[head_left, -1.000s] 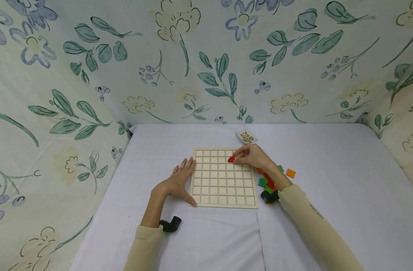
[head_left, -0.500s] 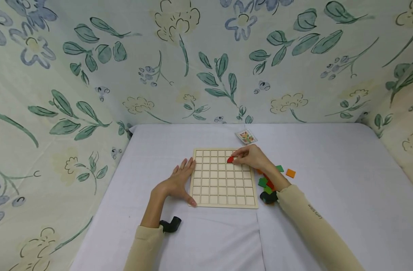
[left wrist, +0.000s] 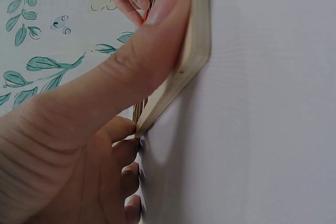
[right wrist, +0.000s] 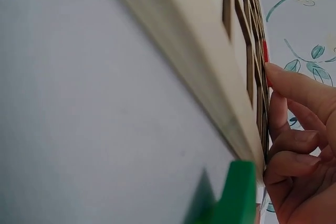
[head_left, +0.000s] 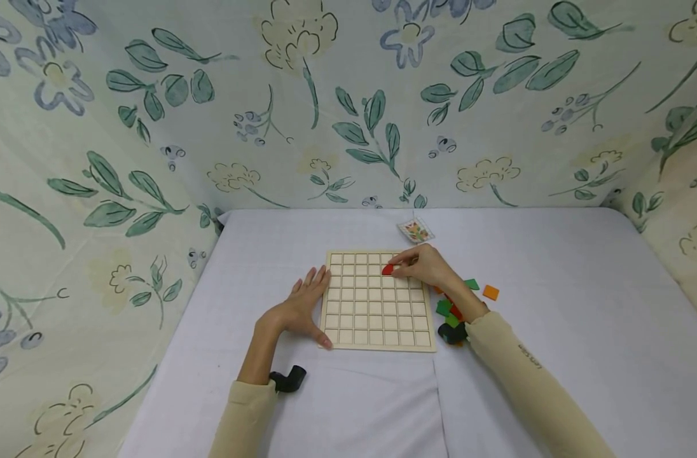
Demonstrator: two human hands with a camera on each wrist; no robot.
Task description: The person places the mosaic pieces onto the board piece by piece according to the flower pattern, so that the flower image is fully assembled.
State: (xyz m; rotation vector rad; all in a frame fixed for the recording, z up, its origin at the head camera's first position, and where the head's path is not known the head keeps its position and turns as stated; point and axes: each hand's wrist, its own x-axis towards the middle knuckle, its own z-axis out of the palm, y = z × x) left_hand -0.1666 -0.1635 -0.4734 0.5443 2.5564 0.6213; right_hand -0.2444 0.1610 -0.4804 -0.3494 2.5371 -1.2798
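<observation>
A wooden grid board [head_left: 354, 308] with rows of square cells lies on the white cloth. My left hand [head_left: 299, 312] steadies its left side, fingers spread along the edge and thumb on the near corner. In the left wrist view that thumb [left wrist: 126, 66] lies over the board's rim. Over the far right part of the grid, my right hand [head_left: 423, 264] pinches a small red piece with a curved edge [head_left: 387, 270]. Only a red sliver of this piece [right wrist: 265, 51] shows in the right wrist view; whether it sits fully inside a cell is hidden.
Right of the board, partly under the right forearm, lie several loose green, red and orange pieces [head_left: 443, 308]. An orange square [head_left: 490, 292] sits apart from them. Behind the board is a small patterned card [head_left: 416, 231]. A floral curtain [head_left: 325, 95] hangs beyond the table.
My right hand has shifted slightly left with the red piece, and its forearm has moved a little too. The left hand and the board have stayed put.
</observation>
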